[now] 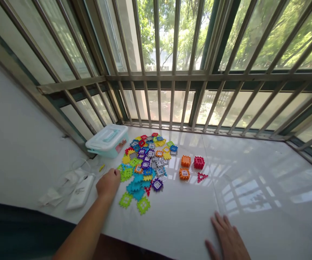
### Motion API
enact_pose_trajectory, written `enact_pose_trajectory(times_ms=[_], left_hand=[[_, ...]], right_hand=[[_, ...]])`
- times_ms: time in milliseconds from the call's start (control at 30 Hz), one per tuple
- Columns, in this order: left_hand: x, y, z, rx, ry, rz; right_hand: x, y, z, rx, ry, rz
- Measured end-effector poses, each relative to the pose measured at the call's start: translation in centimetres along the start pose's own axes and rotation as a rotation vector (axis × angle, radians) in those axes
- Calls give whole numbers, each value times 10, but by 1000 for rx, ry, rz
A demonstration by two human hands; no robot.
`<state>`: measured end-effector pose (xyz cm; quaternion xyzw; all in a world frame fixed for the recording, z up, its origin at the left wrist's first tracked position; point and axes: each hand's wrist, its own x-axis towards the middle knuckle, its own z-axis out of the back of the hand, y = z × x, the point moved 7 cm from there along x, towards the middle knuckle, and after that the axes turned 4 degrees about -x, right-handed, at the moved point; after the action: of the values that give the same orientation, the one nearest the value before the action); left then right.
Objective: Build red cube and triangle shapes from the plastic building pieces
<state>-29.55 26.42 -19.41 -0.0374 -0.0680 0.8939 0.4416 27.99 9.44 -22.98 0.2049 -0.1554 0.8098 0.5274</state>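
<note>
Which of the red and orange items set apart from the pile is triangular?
The red triangle, nearest the right hand; the other three look square.

Person, both hands bare. Left hand (pixel 108 184): compact, rounded outline; slim wrist; forearm (pixel 86 224) also bare, smooth, widening toward the bottom edge. Right hand (pixel 230 236): bare, slender tapering fingers (pixel 220 221), thumb (pixel 211 250) thicker, partly cropped; wrist out of view. Nail detail too small to tell.

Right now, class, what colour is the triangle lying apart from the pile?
The triangle is red; it shows best in the head view.
</note>
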Motion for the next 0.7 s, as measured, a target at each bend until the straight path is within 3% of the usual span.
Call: enact_pose_trajectory(times_ms=[100, 300, 433, 533, 700], left_hand=[[-2, -1, 2, -10, -4, -10], [-4, 3, 2, -47, -5, -24], [15, -2, 8, -62, 33, -93], [45, -23, 20, -72, 38, -188], [101, -83, 30, -96, 53, -347]], right_hand=[[-27, -23, 6, -62, -57, -44], [-15, -7, 20, -65, -134, -28], [-11, -7, 21, -59, -160, -21], [-12, -9, 20, -55, -171, -20], [-9, -8, 21, -62, -172, 0]])
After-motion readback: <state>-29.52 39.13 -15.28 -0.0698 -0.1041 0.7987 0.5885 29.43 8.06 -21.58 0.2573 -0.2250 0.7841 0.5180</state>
